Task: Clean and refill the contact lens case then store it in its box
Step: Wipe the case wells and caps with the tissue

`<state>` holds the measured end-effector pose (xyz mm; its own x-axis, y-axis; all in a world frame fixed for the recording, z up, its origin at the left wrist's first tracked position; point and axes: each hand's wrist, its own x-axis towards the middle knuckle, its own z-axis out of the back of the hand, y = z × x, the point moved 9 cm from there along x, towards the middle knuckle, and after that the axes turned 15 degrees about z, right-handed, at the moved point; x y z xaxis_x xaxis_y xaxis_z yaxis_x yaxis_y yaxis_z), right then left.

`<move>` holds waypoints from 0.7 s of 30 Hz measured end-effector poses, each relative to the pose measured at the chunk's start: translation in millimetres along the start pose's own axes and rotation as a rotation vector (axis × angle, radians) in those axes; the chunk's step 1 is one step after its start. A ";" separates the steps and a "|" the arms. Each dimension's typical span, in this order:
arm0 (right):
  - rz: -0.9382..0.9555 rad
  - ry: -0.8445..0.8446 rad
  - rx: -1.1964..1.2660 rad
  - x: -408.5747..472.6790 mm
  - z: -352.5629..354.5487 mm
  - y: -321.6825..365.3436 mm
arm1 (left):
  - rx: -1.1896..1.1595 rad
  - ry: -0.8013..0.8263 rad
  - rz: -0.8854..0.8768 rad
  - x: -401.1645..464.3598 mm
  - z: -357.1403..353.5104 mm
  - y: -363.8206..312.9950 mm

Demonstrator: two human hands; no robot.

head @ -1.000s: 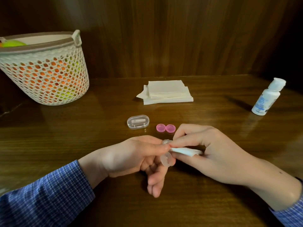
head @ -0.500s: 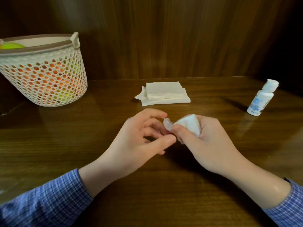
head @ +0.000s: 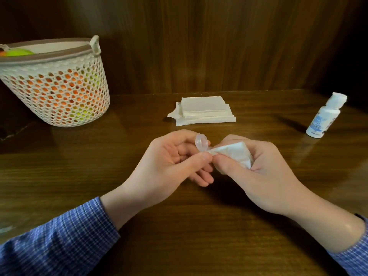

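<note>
Left hand (head: 171, 162) grip pinches the clear case (head: 202, 143) just above the tabletop (head: 119, 196); right hand (head: 256, 172) grip pinches tissue (head: 233, 154) against it. Prob light, stiff, slick plastic, so hold by the rim imo.

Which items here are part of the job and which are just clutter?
In use: lens case held in the left hand; tissue gripped in the right hand; solution bottle, standing at right for the refill.

Lying about: basket of coloured items; tissue stack, spare.
</note>
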<state>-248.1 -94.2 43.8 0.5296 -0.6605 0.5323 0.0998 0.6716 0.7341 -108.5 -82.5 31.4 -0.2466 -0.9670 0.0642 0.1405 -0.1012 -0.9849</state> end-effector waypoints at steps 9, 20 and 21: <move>0.105 0.279 -0.063 0.4 0.0 5.4 | -0.183 0.201 0.234 -0.2 -19.6 17.8; 0.304 0.053 -0.163 7.6 32.3 12.6 | -0.453 0.338 0.382 1.4 -22.0 21.7; 0.359 0.053 -0.206 6.4 28.6 16.4 | -0.462 0.348 0.393 1.5 -23.2 22.2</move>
<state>-267.2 -97.1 71.3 0.6039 -0.3578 0.7122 0.0648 0.9127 0.4035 -128.0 -80.8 5.9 -0.5648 -0.7725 -0.2901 -0.1212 0.4254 -0.8969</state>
